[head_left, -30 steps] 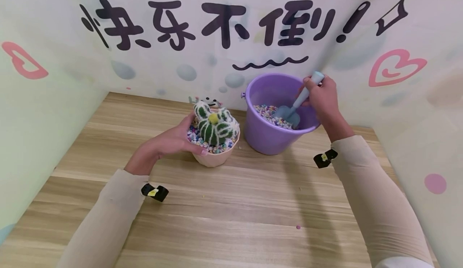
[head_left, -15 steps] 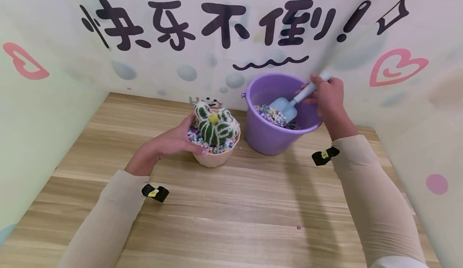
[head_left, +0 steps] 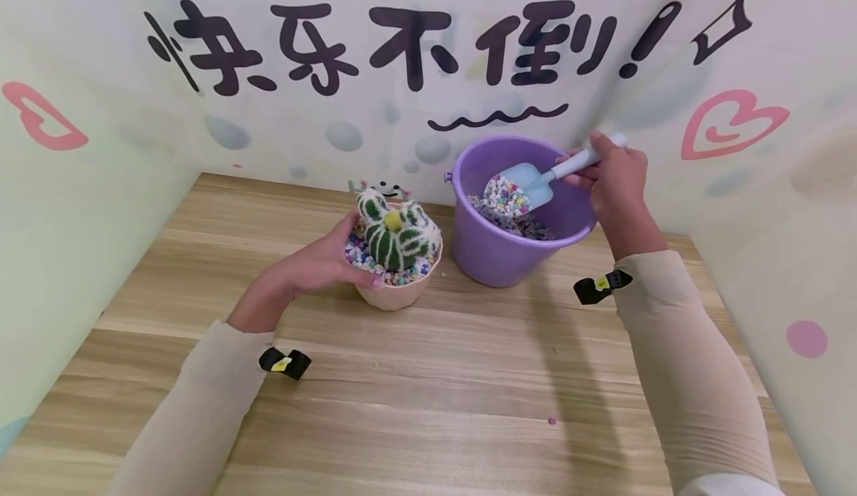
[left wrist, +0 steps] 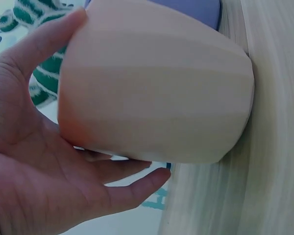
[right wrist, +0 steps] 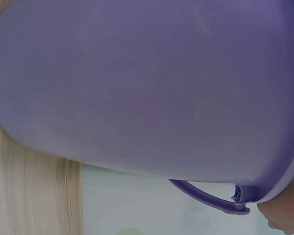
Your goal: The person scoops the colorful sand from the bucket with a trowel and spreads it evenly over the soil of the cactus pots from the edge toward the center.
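My left hand [head_left: 328, 259] holds a pale pink flowerpot [head_left: 393, 297] by its left side, thumb on the near rim, the other fingers behind it. In the left wrist view the pot [left wrist: 157, 93] stands on the wood surface. A fuzzy green-and-white cactus [head_left: 391, 247] with a yellow tuft sits in it among colored pebbles [head_left: 361, 258]. Over the purple bucket [head_left: 495, 258], my right hand [head_left: 619, 180] grips the handle of a light blue scoop [head_left: 538, 197]. Pebbles [head_left: 504, 197] fill the scoop's blade, which is within the bucket's mouth. More pebbles [head_left: 535, 228] lie below.
The bucket's handle [right wrist: 206, 198] hangs at its far side in the right wrist view. One pink pebble [head_left: 552, 421] lies on the wooden tabletop [head_left: 428, 392]. A printed cloth [head_left: 288, 131] with large black characters closes off the back and sides.
My right hand has drawn the scoop up and to the right, levelling it; its blade has come out of the pebbles loaded. The left hand and flowerpot stay in place.
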`<action>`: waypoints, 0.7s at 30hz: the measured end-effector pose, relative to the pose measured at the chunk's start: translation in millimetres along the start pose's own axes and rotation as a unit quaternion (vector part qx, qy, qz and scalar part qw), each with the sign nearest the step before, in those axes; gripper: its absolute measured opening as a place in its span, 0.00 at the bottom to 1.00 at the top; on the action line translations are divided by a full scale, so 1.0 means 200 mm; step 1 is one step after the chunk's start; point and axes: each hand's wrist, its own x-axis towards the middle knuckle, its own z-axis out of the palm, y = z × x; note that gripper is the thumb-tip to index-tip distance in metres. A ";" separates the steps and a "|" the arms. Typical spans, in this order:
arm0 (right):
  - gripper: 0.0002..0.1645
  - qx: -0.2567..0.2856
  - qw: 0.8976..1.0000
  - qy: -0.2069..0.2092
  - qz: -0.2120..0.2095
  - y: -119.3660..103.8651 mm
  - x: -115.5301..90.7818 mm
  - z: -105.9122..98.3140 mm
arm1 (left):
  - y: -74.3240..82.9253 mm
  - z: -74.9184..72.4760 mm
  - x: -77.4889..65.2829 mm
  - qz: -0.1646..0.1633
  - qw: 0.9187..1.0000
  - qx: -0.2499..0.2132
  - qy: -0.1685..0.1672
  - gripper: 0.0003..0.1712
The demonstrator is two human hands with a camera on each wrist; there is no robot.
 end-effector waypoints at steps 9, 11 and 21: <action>0.18 0.052 0.998 0.035 0.019 -0.01 -0.01 -0.01 | 0.04 0.07 -0.05 0.002 0.997 0.052 0.059 0.69; 0.20 0.068 0.997 0.037 0.025 -0.01 -0.02 -0.03 | 0.04 0.09 -0.06 -0.012 0.994 0.071 0.076 0.70; 0.18 0.154 0.986 0.021 0.053 -0.02 -0.10 -0.07 | 0.04 0.20 -0.05 -0.059 0.978 0.127 0.155 0.80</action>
